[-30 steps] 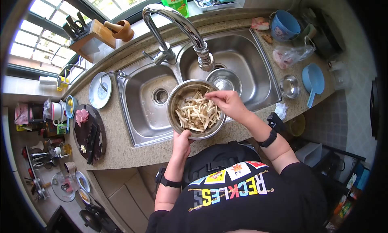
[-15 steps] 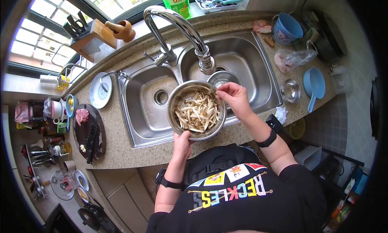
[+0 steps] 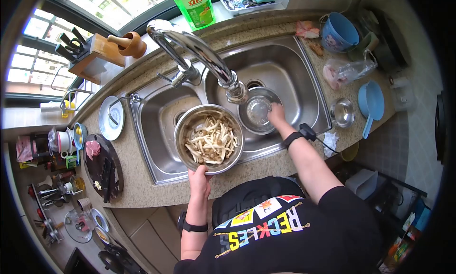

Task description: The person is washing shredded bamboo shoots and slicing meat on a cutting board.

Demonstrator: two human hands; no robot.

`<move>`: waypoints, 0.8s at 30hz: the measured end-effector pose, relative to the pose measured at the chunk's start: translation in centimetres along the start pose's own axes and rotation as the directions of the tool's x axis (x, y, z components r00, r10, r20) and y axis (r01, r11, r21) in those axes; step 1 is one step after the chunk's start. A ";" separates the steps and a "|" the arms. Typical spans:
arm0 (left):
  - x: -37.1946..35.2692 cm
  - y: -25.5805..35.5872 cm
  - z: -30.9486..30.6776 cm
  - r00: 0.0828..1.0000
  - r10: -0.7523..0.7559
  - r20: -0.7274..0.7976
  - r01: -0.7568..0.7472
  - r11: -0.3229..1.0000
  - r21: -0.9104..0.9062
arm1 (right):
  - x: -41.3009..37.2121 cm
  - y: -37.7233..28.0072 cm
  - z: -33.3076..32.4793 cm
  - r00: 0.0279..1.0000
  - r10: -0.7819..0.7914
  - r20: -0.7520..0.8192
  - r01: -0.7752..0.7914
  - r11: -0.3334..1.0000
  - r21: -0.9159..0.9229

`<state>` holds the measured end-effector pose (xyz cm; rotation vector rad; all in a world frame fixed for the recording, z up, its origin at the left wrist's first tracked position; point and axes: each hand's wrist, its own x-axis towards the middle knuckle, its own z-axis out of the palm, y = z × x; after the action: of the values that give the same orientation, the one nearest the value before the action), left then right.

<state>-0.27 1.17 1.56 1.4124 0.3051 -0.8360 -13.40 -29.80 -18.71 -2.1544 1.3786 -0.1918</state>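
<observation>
My left hand (image 3: pixel 199 181) grips the near rim of a steel bowl (image 3: pixel 180 155), thumb over the edge. Pale, thin-stemmed mushrooms (image 3: pixel 212 140) lie loose in that bowl, which is held over the left part of the double sink. My right hand (image 3: pixel 276 115) is closed at the right rim of a second steel bowl (image 3: pixel 258 110), with its fingers partly hidden. This second bowl sits in the right basin and looks to have some clear water in it. Above it hangs the chrome faucet (image 3: pixel 204 53).
The double sink (image 3: pixel 299 84) has a raised metal rim. At left are a plate (image 3: pixel 111 117) and a cutting board (image 3: pixel 115 176) with raw meat and a cleaver. On the right stand a small metal bowl (image 3: pixel 342 112), a blue ladle (image 3: pixel 371 103) and a bagged item (image 3: pixel 349 72).
My left hand has moved the mushroom bowl leftward. My right hand has left the mushroom bowl's rim and gone to the second bowl in the basin. The view has shifted slightly.
</observation>
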 end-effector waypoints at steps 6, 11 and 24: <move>0.5 1.0 1.0 0.998 -0.053 0.036 0.050 0.996 0.068 | -1.9 -1.6 2.6 0.822 -0.231 0.521 0.322 0.942 -0.090; 1.0 1.3 2.0 0.998 -0.052 -0.027 0.052 0.999 -0.005 | 1.9 -2.2 -4.0 0.979 0.103 0.175 -0.063 0.973 -0.221; 0.7 1.6 -0.5 0.999 -0.044 0.006 0.044 0.998 0.033 | 0.2 3.3 -1.2 0.650 0.490 0.581 -0.736 0.595 0.323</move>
<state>1.41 1.36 2.20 1.4374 0.3202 -0.8849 -16.39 -31.48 -19.47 -1.0412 1.4966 0.1721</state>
